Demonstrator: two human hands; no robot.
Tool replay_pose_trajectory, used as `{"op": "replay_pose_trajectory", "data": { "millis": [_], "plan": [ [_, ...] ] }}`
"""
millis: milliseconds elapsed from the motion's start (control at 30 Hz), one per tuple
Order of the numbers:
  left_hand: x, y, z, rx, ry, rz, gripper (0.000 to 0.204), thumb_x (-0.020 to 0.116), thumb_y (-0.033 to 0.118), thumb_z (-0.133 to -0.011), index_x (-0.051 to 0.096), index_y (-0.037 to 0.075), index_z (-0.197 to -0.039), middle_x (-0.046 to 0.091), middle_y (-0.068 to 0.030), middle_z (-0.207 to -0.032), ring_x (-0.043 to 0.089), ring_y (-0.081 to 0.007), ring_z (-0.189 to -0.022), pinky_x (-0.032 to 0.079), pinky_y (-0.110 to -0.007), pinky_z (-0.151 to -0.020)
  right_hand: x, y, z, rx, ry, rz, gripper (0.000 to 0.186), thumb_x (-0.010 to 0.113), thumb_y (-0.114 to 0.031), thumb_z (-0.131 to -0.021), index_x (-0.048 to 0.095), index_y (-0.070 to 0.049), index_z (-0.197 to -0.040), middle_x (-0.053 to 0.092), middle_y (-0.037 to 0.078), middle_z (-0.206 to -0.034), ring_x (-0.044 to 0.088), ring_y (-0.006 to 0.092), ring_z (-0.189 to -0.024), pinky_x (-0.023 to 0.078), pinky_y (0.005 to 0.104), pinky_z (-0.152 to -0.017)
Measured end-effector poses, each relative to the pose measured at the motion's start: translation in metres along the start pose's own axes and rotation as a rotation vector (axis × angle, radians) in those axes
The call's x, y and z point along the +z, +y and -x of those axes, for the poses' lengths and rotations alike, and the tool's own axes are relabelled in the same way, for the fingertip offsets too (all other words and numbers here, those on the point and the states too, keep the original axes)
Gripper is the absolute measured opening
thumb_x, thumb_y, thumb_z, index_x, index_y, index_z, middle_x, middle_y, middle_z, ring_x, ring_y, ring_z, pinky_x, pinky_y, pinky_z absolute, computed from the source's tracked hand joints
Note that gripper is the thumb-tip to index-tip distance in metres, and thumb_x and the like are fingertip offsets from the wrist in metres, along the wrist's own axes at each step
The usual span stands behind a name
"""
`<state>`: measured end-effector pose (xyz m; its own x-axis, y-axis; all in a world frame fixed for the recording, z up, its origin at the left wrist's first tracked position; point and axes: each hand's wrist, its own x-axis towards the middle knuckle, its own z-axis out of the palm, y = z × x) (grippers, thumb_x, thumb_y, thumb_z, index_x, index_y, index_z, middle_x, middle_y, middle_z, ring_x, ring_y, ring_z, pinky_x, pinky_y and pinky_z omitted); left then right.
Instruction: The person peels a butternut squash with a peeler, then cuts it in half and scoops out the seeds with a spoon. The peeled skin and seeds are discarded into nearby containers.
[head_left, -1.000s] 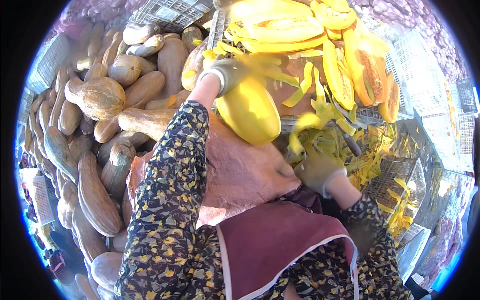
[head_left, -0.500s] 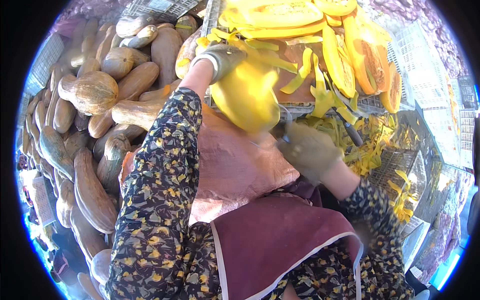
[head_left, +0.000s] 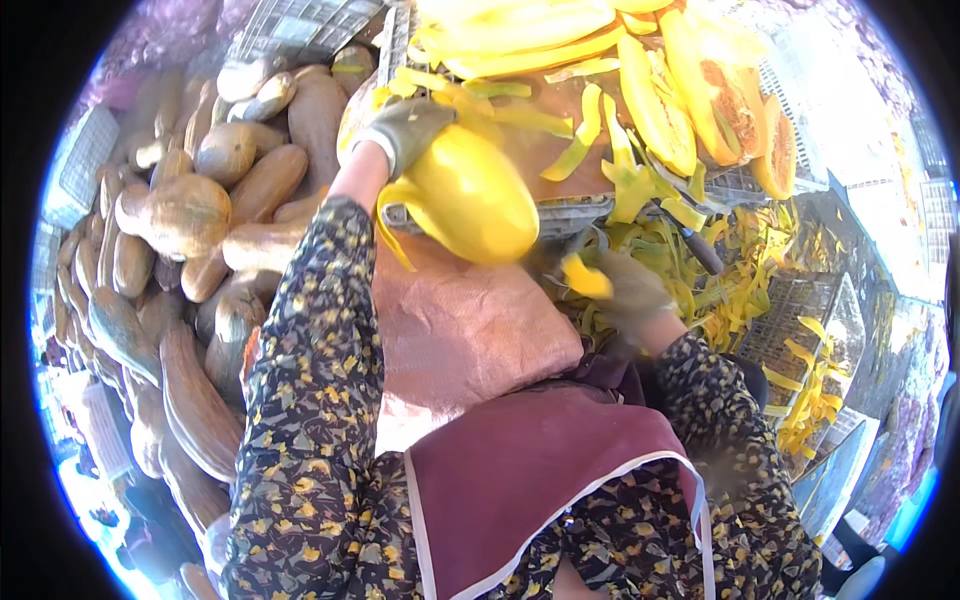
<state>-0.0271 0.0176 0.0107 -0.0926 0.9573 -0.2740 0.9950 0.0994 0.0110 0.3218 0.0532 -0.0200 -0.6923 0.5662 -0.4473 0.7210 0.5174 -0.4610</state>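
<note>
My gloved left hand [head_left: 405, 130] grips a peeled yellow squash [head_left: 468, 195] near its narrow end; a loose strip of skin dangles beside it. Below and right of the squash, my gloved right hand [head_left: 630, 300], blurred, is closed on what looks like a peeler, with a yellow shaving [head_left: 587, 278] at it. A creased pink cloth or sack [head_left: 460, 340] lies over my lap, above a maroon apron [head_left: 530, 480]. A dark-handled knife [head_left: 697, 245] rests beside the peel strips [head_left: 630, 190] at the edge of a board.
Unpeeled tan squashes [head_left: 190, 400] are piled on my left. Cut yellow squash halves [head_left: 650, 100] lie on the board ahead. A heap of peelings [head_left: 740, 240], crates [head_left: 810, 310] and purple mesh sacks [head_left: 190, 25] surround the work spot.
The squash and my left hand have shifted up and left, with a new strip hanging from it. My right hand has risen from lower down and now has a yellow shaving at it.
</note>
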Motion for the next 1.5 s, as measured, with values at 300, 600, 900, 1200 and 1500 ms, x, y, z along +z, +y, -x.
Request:
{"op": "replay_pose_trajectory", "data": {
  "millis": [300,600,900,1200,1500],
  "plan": [
    [0.032,-0.043,0.035,0.104,0.168,0.712,0.040,0.058,0.012,-0.090,0.060,0.007,-0.130,0.052,-0.0107,-0.142,0.045,-0.0267,-0.134,0.034,-0.038,-0.114,-0.005,-0.066,-0.046,-0.208,0.023,-1.039,0.033,0.062,-0.022,-0.091,0.061,-0.005,-0.120,0.061,0.006,-0.101,0.059,0.0205,-0.095,0.050,0.0344,-0.081],
    [0.023,-0.044,0.015,0.129,-0.095,0.076,0.026,0.049,0.014,-0.094,0.063,0.009,-0.114,0.060,-0.0096,-0.130,0.050,-0.0275,-0.128,0.039,-0.034,-0.108,-0.075,-0.138,-0.087,-0.454,-0.270,0.195,0.021,0.047,-0.017,-0.095,0.062,-0.009,-0.107,0.062,0.015,-0.114,0.065,0.0338,-0.092,0.053,0.0402,-0.081],
    [0.023,-0.033,0.022,-0.242,-0.134,0.422,0.042,0.035,0.034,-0.100,0.061,0.015,-0.127,0.054,-0.0098,-0.141,0.045,-0.0261,-0.133,0.033,-0.033,-0.112,0.005,-0.014,0.016,-0.470,-0.288,0.282,0.030,0.048,-0.027,-0.095,0.062,-0.008,-0.114,0.061,0.019,-0.114,0.062,0.0340,-0.102,0.050,0.0454,-0.088],
    [0.015,-0.035,0.010,-0.136,-0.216,0.264,0.044,0.043,0.037,-0.098,0.059,0.013,-0.131,0.059,-0.0114,-0.136,0.056,-0.0241,-0.125,0.041,-0.031,-0.106,-0.114,-0.183,-0.068,-0.247,-0.463,0.396,0.044,0.042,-0.041,-0.098,0.069,-0.007,-0.104,0.071,0.013,-0.099,0.067,0.0269,-0.087,0.051,0.0405,-0.081],
    [0.006,-0.023,0.033,-0.067,-0.181,-0.013,0.036,0.044,0.019,-0.098,0.059,0.012,-0.130,0.054,-0.0139,-0.140,0.051,-0.0289,-0.130,0.038,-0.035,-0.108,-0.007,0.004,0.021,-0.296,-0.357,0.317,0.037,0.054,-0.039,-0.091,0.072,-0.010,-0.106,0.069,0.015,-0.095,0.067,0.0332,-0.096,0.052,0.0439,-0.085]
  ]
}}
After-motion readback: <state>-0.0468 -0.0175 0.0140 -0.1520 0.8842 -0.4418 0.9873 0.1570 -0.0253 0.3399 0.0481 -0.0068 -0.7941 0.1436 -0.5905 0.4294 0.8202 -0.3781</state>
